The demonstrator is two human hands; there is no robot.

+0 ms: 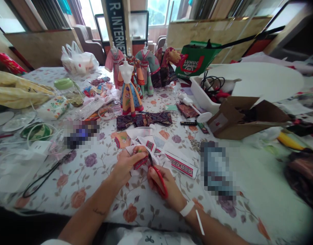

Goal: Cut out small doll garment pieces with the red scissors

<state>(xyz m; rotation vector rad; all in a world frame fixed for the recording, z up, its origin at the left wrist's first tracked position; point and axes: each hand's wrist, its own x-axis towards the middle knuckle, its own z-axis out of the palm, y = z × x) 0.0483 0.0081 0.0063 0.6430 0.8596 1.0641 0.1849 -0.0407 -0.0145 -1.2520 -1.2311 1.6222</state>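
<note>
My left hand (127, 165) pinches a small piece of white fabric with red patterned trim (140, 160) just above the flowered tablecloth (95, 190). My right hand (163, 185) is closed round red-handled scissors (160, 180), whose dark blades reach up to the fabric by my left fingertips. More white fabric pieces with red woven bands (176, 161) lie spread right behind both hands. A dark patterned cloth strip (144, 119) lies further back.
Several small mannequins in bright dresses (129, 88) stand at the table's middle back. A brown cardboard box (243, 119) and white tray (204, 92) sit to the right, a green bag (194, 61) behind. Jars, lids, a yellow bag (15, 90) and cables (44, 177) crowd the left.
</note>
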